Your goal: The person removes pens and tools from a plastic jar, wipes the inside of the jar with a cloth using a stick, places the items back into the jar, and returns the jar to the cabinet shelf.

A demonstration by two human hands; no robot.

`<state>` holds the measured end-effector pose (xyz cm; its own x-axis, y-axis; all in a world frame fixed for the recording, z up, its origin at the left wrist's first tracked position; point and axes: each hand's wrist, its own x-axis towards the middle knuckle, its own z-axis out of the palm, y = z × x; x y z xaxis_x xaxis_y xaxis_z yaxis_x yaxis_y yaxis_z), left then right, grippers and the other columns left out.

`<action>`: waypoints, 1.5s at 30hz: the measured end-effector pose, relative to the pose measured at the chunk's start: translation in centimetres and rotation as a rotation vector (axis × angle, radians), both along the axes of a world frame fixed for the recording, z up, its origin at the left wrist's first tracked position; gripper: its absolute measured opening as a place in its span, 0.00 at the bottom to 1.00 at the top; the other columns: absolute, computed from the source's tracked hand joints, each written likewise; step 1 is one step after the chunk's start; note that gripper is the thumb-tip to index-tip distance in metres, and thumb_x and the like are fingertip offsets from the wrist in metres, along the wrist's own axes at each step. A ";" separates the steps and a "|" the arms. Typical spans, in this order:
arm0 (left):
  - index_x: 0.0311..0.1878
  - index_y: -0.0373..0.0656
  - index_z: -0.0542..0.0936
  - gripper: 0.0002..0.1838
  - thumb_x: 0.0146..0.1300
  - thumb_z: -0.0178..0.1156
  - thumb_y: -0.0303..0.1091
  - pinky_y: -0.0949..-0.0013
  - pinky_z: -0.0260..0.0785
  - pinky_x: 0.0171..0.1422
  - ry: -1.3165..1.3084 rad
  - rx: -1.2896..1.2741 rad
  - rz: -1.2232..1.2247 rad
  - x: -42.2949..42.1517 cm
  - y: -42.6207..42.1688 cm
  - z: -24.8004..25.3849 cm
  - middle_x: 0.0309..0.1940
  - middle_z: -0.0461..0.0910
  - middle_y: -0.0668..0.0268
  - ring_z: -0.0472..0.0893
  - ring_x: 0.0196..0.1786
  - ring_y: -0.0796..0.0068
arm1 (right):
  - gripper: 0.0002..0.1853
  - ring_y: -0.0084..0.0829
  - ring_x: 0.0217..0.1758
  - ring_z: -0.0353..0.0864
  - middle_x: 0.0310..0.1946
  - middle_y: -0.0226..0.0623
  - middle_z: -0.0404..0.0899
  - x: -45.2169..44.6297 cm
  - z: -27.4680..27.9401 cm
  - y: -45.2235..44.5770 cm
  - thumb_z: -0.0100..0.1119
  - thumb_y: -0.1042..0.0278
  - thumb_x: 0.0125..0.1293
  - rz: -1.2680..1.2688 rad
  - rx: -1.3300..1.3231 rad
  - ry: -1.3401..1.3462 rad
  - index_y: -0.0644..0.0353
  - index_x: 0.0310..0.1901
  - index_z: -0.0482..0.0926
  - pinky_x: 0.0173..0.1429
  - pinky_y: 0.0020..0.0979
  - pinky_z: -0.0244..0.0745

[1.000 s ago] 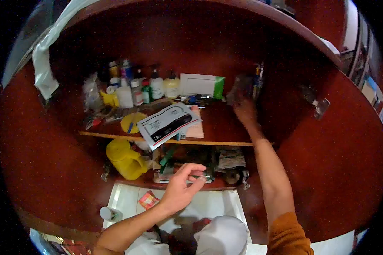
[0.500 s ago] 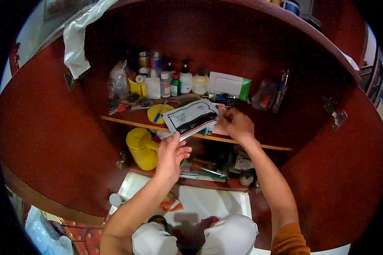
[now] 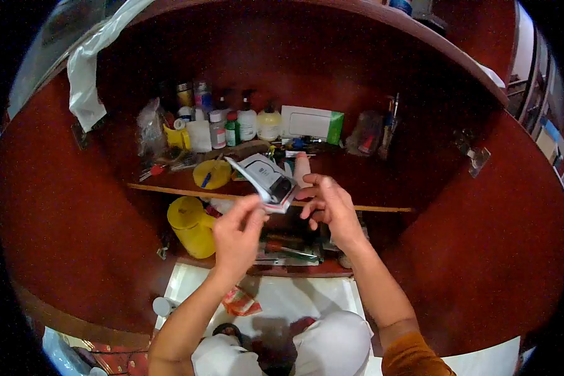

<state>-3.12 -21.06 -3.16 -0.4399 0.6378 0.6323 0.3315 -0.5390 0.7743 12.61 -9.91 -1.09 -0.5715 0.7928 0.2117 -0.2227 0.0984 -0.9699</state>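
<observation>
My left hand point(image 3: 239, 232) pinches the lower edge of a white and black packet point(image 3: 266, 178), which is bent and lifted at the front of the upper shelf. Close to the packet's right side is my right hand point(image 3: 329, 207), its fingers apart and slightly curled, with nothing visible in them. A pink item point(image 3: 302, 168) lies on the shelf just beyond my right fingertips. Left of the packet, a blue pen point(image 3: 207, 179) rests on a round yellow disc point(image 3: 217, 175).
Bottles point(image 3: 247, 122), a white and green box point(image 3: 312, 123) and a plastic bag point(image 3: 365, 133) line the shelf's back. Below are a yellow jug point(image 3: 191, 227) and tools point(image 3: 291, 252). Cabinet doors stand open either side. An orange wrapper point(image 3: 241, 302) lies on the floor.
My right hand has come from the shelf's right side to beside the packet. My left hand has taken hold of the packet, which is now bent. The view has shifted slightly.
</observation>
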 end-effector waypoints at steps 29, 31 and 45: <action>0.65 0.47 0.67 0.28 0.61 0.60 0.40 0.41 0.50 0.72 1.113 -0.154 -0.099 13.0 10.5 -3.0 0.64 0.69 0.58 0.62 0.70 0.52 | 0.24 0.44 0.66 0.66 0.61 0.51 0.66 16.2 -1.4 5.6 0.48 0.71 0.68 -0.444 -0.138 0.179 0.69 0.63 0.60 0.68 0.47 0.63; 0.65 0.47 0.67 0.28 0.61 0.59 0.42 0.41 0.49 0.72 1.136 -0.159 -0.074 13.6 10.5 -3.2 0.63 0.69 0.58 0.62 0.70 0.53 | 0.25 0.46 0.65 0.67 0.59 0.51 0.69 14.6 -1.9 3.3 0.49 0.70 0.66 -0.819 0.266 -0.052 0.71 0.62 0.62 0.68 0.48 0.61; 0.63 0.39 0.68 0.29 0.63 0.56 0.46 0.42 0.45 0.74 1.078 -0.154 -0.008 13.5 10.2 -3.1 0.63 0.68 0.52 0.63 0.69 0.54 | 0.21 0.50 0.61 0.69 0.60 0.48 0.70 11.9 -1.9 8.7 0.45 0.61 0.69 -0.643 0.748 -1.351 0.60 0.59 0.71 0.66 0.47 0.61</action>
